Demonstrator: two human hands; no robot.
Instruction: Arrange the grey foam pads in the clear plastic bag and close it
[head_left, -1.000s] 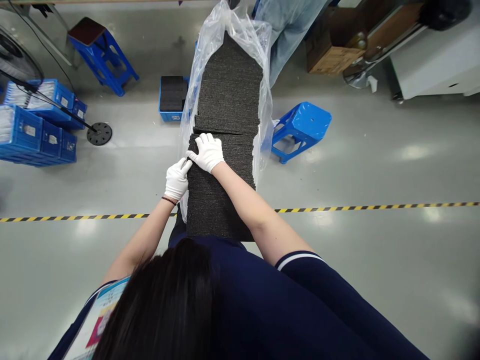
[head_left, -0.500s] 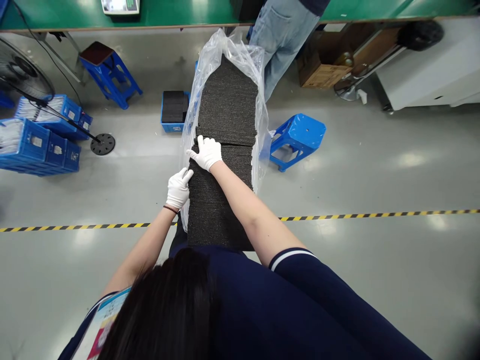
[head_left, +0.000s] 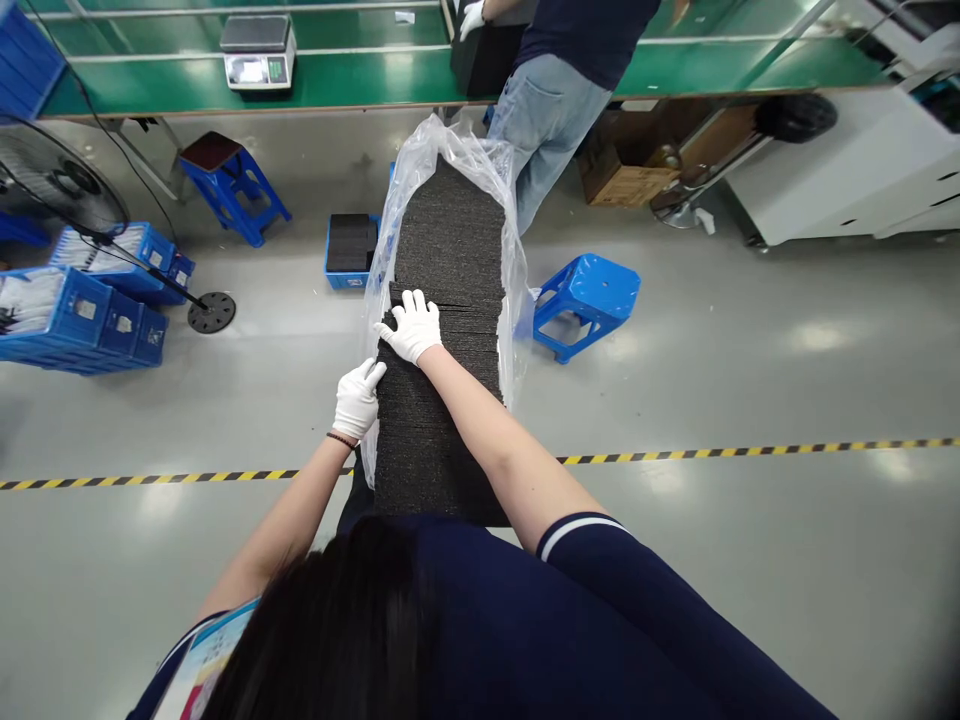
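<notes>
A long row of thin black foam sheets (head_left: 450, 235) stands packed on edge in front of me, with a clear plastic bag (head_left: 513, 300) around its far part and sides. Spread across the top of the sheets lies my right hand (head_left: 414, 328), white-gloved, its fingers apart near a narrow gap in the row. My left hand (head_left: 358, 398), also gloved, is at the left edge of the row. Its fingers are bent with the tips against the sheet edges; whether they pinch a sheet is hidden.
A blue stool (head_left: 600, 288) stands right of the bag, and a blue crate (head_left: 347, 280) with black pieces left of it. Another person (head_left: 559, 100) stands at the green bench (head_left: 360, 80). A fan (head_left: 64, 180) and stacked blue bins (head_left: 82, 310) are at left.
The view has tilted up, so more of the bench, the scale and the other person shows. Both hands stay at nearly the same place on the foam sheets.
</notes>
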